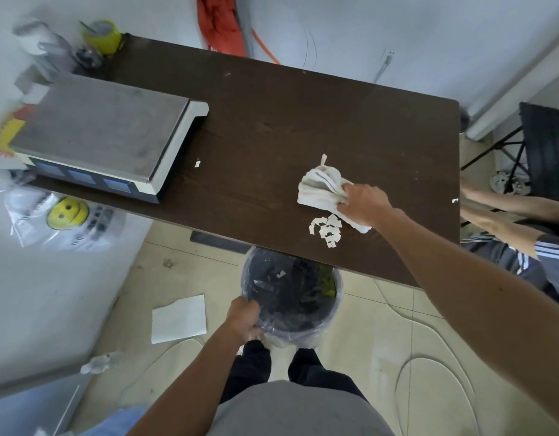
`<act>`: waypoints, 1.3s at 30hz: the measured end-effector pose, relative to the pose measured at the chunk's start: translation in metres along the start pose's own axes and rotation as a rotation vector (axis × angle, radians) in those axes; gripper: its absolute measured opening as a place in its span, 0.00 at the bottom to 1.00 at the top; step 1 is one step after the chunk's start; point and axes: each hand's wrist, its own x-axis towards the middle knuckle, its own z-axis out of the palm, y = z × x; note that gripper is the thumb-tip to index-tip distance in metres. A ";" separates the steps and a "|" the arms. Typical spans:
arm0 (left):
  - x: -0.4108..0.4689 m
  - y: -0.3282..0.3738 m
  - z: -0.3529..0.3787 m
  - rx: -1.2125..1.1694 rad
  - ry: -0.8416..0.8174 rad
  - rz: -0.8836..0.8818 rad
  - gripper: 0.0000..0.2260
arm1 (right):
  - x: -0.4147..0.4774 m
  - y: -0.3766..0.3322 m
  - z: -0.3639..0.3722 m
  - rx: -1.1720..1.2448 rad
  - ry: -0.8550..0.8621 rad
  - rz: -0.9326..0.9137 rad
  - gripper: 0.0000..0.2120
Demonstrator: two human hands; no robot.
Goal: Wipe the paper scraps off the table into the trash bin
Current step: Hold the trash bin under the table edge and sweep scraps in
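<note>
A dark brown table (272,127) carries a heap of white paper scraps (327,229) near its front edge. Just behind the heap lies a white cloth (319,190), and my right hand (364,204) grips its right side and presses it on the table. One stray scrap (197,163) lies farther left, and another (454,200) sits at the right edge. Below the front edge stands a trash bin (330,319) lined with a clear bag, partly under the table. My left hand (245,319) grips the bin's near-left rim.
A weighing scale (95,133) fills the table's left part. A white sheet (179,319) lies on the floor left of the bin. Another person's arms (498,215) reach in at the table's right end. Clutter and bags sit at the far left.
</note>
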 end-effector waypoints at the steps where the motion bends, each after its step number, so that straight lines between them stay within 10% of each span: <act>1: -0.002 0.001 0.000 0.002 0.000 0.004 0.11 | -0.004 -0.002 0.003 0.012 -0.002 0.000 0.17; 32: -0.013 0.019 -0.007 0.003 0.013 -0.001 0.17 | -0.107 -0.083 0.025 0.162 0.020 -0.241 0.13; 39: -0.015 0.025 -0.009 0.008 0.015 -0.023 0.15 | -0.060 -0.060 -0.007 0.142 0.153 -0.042 0.22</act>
